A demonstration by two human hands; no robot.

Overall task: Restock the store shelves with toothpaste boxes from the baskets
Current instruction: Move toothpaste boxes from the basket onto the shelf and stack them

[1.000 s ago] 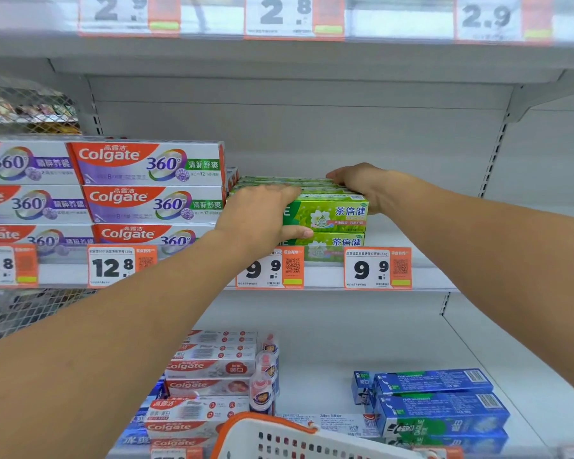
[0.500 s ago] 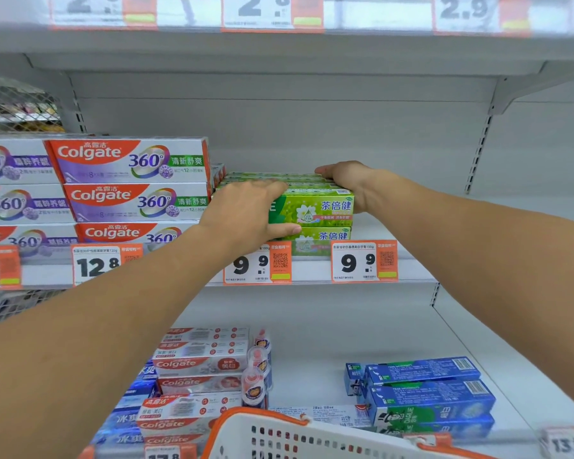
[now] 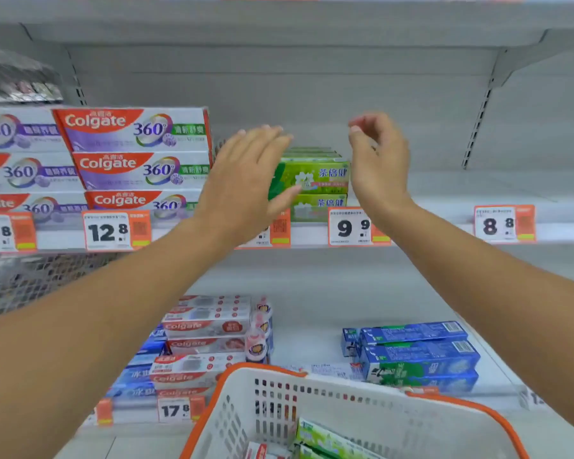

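While both hands hover empty before the shelf [image 3: 444, 193], the left hand [image 3: 246, 183] with fingers straight and the right hand [image 3: 378, 167] loosely curled, the next green boxes [image 3: 325, 437] lie low in the basket [image 3: 362, 397], beneath the right forearm, long axes slanting down to the right. Stacked green boxes [image 3: 315, 175] sit between the hands.

Bright, even, nearly shadowless light fills the frame, softened overall by motion blur, with wide-angle bending toward the edges.
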